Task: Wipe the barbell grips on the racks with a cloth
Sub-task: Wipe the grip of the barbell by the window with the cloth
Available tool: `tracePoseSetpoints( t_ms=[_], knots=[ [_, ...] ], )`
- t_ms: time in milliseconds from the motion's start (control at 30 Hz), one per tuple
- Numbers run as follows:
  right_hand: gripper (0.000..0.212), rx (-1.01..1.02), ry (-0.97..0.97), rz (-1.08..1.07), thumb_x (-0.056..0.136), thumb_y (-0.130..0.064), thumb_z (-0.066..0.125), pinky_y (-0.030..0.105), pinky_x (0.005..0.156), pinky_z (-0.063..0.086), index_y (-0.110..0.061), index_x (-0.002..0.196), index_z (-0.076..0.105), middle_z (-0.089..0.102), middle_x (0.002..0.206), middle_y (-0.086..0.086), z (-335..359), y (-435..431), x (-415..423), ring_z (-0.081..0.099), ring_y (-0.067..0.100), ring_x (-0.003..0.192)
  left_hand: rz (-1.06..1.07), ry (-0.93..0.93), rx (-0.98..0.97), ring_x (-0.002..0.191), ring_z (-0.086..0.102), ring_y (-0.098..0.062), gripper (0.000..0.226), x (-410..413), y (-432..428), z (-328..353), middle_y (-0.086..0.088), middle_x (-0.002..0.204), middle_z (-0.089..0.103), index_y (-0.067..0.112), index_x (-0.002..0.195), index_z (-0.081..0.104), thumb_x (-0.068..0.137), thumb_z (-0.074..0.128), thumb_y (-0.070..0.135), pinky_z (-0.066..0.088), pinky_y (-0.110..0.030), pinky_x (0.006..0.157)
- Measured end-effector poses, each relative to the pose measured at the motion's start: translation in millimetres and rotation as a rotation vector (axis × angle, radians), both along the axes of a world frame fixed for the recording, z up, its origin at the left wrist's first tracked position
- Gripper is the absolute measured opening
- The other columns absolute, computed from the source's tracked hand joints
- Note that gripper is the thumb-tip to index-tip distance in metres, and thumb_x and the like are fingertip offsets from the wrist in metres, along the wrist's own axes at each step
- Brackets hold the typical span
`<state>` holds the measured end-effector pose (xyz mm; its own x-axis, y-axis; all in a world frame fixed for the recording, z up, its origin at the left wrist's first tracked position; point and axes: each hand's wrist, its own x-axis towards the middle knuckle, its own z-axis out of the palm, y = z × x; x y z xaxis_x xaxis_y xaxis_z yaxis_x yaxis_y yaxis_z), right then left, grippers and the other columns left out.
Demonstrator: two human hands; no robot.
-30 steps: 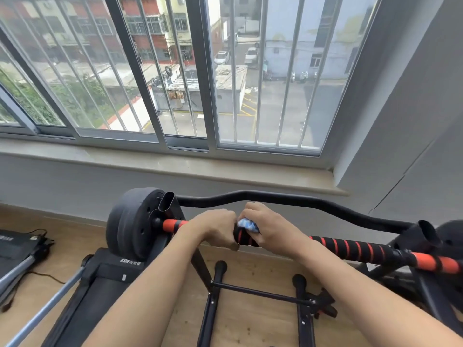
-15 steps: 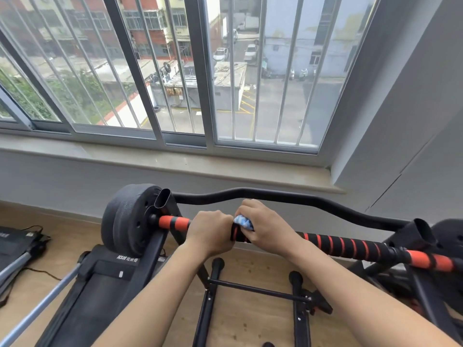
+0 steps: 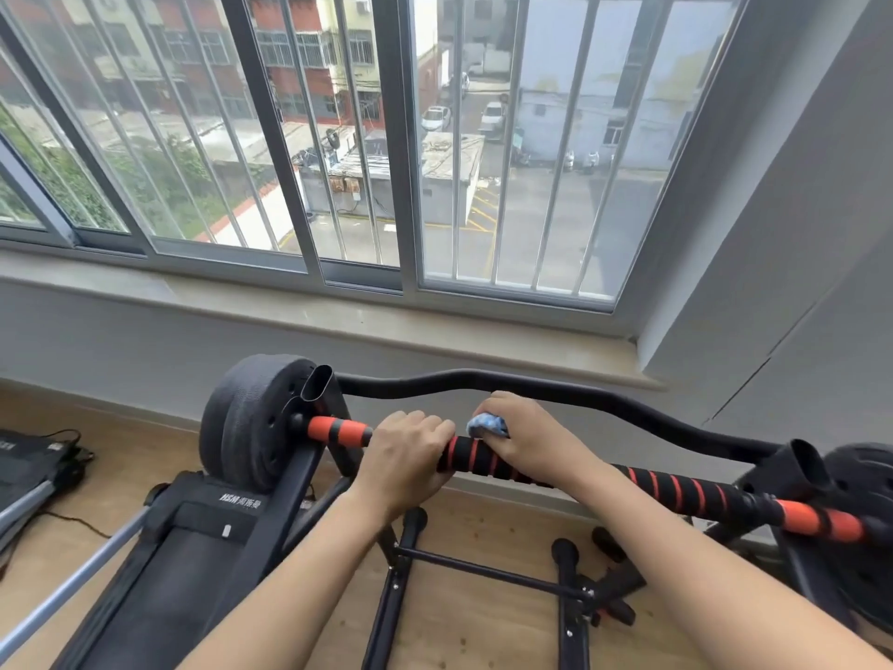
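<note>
Blue cloth (image 3: 485, 424) is bunched under the right hand (image 3: 529, 442), which curls round it against the barbell grip (image 3: 676, 488), while the left hand (image 3: 403, 459) wraps the grip just beside, probably steadying it for wiping.

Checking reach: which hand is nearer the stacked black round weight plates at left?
Left. The left hand grips the striped foam bar just beyond the orange section beside the black weight plates; the right hand, holding the blue cloth, sits farther along.
</note>
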<state>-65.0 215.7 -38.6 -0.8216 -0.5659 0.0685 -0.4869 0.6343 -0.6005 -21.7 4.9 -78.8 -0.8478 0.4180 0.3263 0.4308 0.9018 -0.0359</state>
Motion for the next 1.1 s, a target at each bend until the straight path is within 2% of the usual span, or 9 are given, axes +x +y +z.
tracePoseSetpoints(
  t_ms=[100, 200, 433, 567, 633, 733, 800, 933, 1100],
  knots=[
    [0.012, -0.028, -0.034, -0.014, 0.095, -0.027, 0.061, 0.039, 0.082, 0.054, -0.021, 0.096, 0.072, 0.063, 0.096, -0.011, -1, -3, 3, 0.060, 0.008, 0.089, 0.087, 0.058, 0.028, 0.060, 0.058, -0.024, 0.023, 2, 10, -5, 0.002, 0.066, 0.061, 0.023, 0.072, 0.056, 0.077, 0.073, 0.037, 0.039, -0.034, 0.057],
    [0.010, -0.007, 0.002, -0.009, 0.094, -0.023, 0.060, 0.035, 0.083, 0.052, -0.021, 0.096, 0.069, 0.060, 0.098, -0.012, -3, -5, 6, 0.055, 0.007, 0.092, 0.123, -0.067, -0.083, 0.062, 0.064, -0.024, 0.022, -4, 11, 6, 0.004, 0.069, 0.067, 0.025, 0.074, 0.062, 0.081, 0.065, 0.046, 0.042, -0.032, 0.059],
    [0.010, 0.034, 0.125, 0.027, 0.091, -0.015, 0.061, 0.036, 0.083, 0.050, -0.019, 0.100, 0.066, 0.056, 0.102, -0.010, -5, -4, 15, 0.051, 0.012, 0.099, 0.117, -0.731, -0.088, 0.059, 0.062, -0.016, 0.025, -33, 10, 44, 0.004, 0.066, 0.067, 0.024, 0.074, 0.068, 0.069, 0.070, 0.048, 0.049, -0.030, 0.058],
    [0.011, 0.074, 0.162, 0.063, 0.092, -0.018, 0.063, 0.033, 0.082, 0.050, -0.020, 0.103, 0.065, 0.055, 0.103, -0.010, -1, -2, 16, 0.048, 0.012, 0.098, 0.067, -1.071, 0.107, 0.054, 0.064, -0.017, 0.017, -42, 5, 60, -0.004, 0.065, 0.069, 0.017, 0.077, 0.071, 0.071, 0.077, 0.031, 0.052, -0.028, 0.051],
    [0.012, 0.079, 0.144, 0.064, 0.093, -0.020, 0.063, 0.032, 0.084, 0.051, -0.021, 0.105, 0.064, 0.054, 0.104, -0.011, -1, 1, 14, 0.049, 0.011, 0.099, 0.001, -0.906, 0.060, 0.056, 0.064, -0.013, 0.017, -36, 3, 59, 0.000, 0.070, 0.071, 0.020, 0.082, 0.071, 0.074, 0.074, 0.035, 0.050, -0.024, 0.053],
    [0.011, 0.051, 0.093, 0.047, 0.095, -0.025, 0.060, 0.030, 0.087, 0.052, -0.025, 0.105, 0.064, 0.055, 0.105, -0.014, -4, 1, 11, 0.051, 0.009, 0.101, 0.022, -0.354, -0.168, 0.072, 0.066, -0.019, 0.015, -12, 13, 35, 0.004, 0.082, 0.071, 0.027, 0.089, 0.065, 0.084, 0.064, 0.041, 0.043, -0.031, 0.063],
    [0.009, 0.029, 0.083, 0.026, 0.095, -0.026, 0.058, 0.032, 0.086, 0.053, -0.025, 0.102, 0.063, 0.055, 0.103, -0.015, -5, 0, 10, 0.052, 0.008, 0.100, 0.117, -0.240, -0.158, 0.082, 0.070, -0.025, 0.014, -2, 21, 22, 0.002, 0.089, 0.073, 0.026, 0.093, 0.064, 0.090, 0.060, 0.038, 0.046, -0.036, 0.071],
    [0.009, 0.031, 0.142, 0.017, 0.093, -0.024, 0.060, 0.030, 0.082, 0.053, -0.024, 0.101, 0.063, 0.054, 0.102, -0.014, -7, -2, 14, 0.052, 0.008, 0.097, 0.159, -0.282, -0.196, 0.079, 0.071, -0.029, 0.017, -7, 27, 28, -0.001, 0.087, 0.073, 0.024, 0.091, 0.069, 0.088, 0.059, 0.038, 0.049, -0.035, 0.069],
    [0.009, 0.059, 0.212, 0.063, 0.090, -0.020, 0.059, 0.032, 0.079, 0.050, -0.021, 0.099, 0.062, 0.053, 0.099, -0.010, -6, -2, 14, 0.048, 0.013, 0.096, 0.091, -0.757, -0.163, 0.074, 0.068, -0.024, 0.021, -31, 25, 53, 0.000, 0.079, 0.067, 0.019, 0.088, 0.065, 0.080, 0.070, 0.038, 0.060, -0.037, 0.069]
  ],
)
